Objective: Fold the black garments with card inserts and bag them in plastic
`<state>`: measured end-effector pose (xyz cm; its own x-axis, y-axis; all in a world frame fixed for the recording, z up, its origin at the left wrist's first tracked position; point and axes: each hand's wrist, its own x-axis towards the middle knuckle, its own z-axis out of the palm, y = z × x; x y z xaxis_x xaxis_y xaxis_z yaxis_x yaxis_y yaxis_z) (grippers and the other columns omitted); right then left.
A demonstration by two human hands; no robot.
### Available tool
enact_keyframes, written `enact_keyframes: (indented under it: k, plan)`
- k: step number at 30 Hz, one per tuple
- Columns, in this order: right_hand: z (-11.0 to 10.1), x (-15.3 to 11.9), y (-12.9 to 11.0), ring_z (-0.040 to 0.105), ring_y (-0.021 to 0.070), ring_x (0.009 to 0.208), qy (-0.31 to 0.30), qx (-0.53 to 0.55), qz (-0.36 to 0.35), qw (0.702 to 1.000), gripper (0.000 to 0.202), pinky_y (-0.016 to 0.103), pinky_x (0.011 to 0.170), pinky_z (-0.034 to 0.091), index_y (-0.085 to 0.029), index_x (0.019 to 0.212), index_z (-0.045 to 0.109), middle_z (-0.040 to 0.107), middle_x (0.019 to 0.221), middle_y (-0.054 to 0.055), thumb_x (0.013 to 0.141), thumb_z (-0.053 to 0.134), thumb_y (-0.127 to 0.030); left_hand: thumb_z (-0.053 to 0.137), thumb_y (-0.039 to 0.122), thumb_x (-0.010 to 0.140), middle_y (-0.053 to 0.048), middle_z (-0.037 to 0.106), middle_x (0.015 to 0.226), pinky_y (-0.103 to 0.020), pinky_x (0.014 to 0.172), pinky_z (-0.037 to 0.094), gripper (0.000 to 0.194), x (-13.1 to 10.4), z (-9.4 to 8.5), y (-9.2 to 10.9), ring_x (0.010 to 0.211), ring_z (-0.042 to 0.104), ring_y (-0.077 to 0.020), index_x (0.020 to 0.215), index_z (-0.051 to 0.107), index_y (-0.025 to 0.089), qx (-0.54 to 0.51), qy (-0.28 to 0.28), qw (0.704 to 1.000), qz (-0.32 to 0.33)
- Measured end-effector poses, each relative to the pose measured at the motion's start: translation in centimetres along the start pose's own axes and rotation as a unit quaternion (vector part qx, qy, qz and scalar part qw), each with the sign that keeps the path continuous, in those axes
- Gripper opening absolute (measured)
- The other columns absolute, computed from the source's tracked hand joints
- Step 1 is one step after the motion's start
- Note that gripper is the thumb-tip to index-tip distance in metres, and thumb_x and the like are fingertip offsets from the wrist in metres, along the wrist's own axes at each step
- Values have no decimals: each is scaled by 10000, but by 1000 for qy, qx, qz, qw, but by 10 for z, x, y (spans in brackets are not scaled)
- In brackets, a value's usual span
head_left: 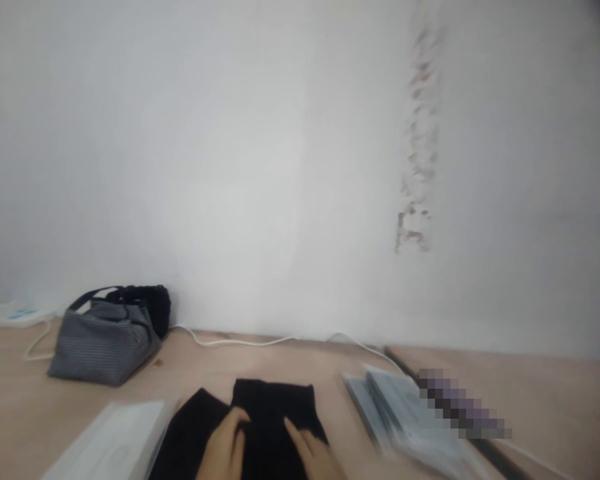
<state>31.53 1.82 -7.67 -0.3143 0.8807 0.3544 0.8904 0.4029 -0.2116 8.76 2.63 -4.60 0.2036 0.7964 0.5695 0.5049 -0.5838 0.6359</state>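
A black cloth garment [275,398] lies on the table at the bottom centre, with two leg-like parts side by side. My left hand [224,445] rests on the garment near the gap between these parts, its fingers bent and a little apart. On the right part lies my right hand [314,455], fingers stretched out over the cloth. Neither hand visibly grips anything. The garment's near end and both wrists run out of the bottom of the view, and the picture is blurred.
A white flat pack [117,437] lies at left and several clear plastic packs [405,407] at right. A grey striped bag [103,343] stands by the wall. A white cable [245,343] runs along the back, and a power strip [17,317] sits far left. A pixelated object [463,403] lies at right.
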Motion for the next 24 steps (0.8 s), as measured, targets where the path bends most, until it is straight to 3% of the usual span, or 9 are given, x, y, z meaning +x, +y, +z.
enact_keyframes:
  k: [2,5,8,12,15,19,22,24]
  plan:
    - [-2,1,-4,621,253,860,-5,36,-11,999,653,331,770,467,-318,1312,379,604,1120,99,713,605,-453,359,164,750,-87,640,963,-324,841,481,280,-3,-17,-14,926,611,-195,1001,482,188,-49,65,995,-56]
    - [-5,2,-12,595,270,953,-55,83,-42,994,530,350,823,445,-353,1189,526,544,1229,78,682,630,-462,419,134,630,-109,597,1101,-350,907,453,531,-12,-40,-33,1017,579,-212,1160,401,152,-86,99,986,-106]
    - [-6,3,-21,566,242,1013,-79,149,-78,983,323,316,865,422,-315,1004,654,590,1171,41,684,630,-350,469,119,554,-81,538,1228,-348,985,388,657,-22,-54,-44,1130,505,-225,1206,428,181,-102,85,986,-104]
    - [-5,1,-25,595,188,912,-20,169,-80,982,325,276,808,456,-240,909,675,650,989,35,655,500,-139,483,102,491,-45,593,1161,-367,1017,349,600,-29,-57,-47,1131,503,-239,1072,581,214,-95,53,988,-109]
    - [-8,0,-20,577,208,955,28,138,-38,989,396,317,868,435,-183,948,653,640,986,80,635,432,-82,513,142,511,-38,661,988,-408,969,399,414,-29,-53,-49,1010,577,-255,895,649,217,-62,56,990,-113]
    - [-15,-5,-5,533,234,1061,80,39,82,993,441,340,946,381,-125,1034,622,600,1102,145,690,360,-38,523,224,627,-36,669,812,-377,782,509,173,-28,-46,-55,819,628,-238,758,636,221,-32,64,992,-103]
    - [-15,-12,3,543,258,1040,63,-30,142,987,457,366,925,382,-158,1048,627,611,1091,145,684,385,-23,487,156,625,-17,645,741,-329,726,519,178,-32,-44,-57,746,625,-205,726,616,225,-3,56,995,-78]
    - [-17,-14,4,564,275,988,43,-61,159,984,436,391,903,379,-189,979,658,634,1039,138,655,421,-18,487,102,569,-22,641,793,-325,776,509,243,-33,-45,-54,812,621,-207,729,622,224,33,47,996,-66]
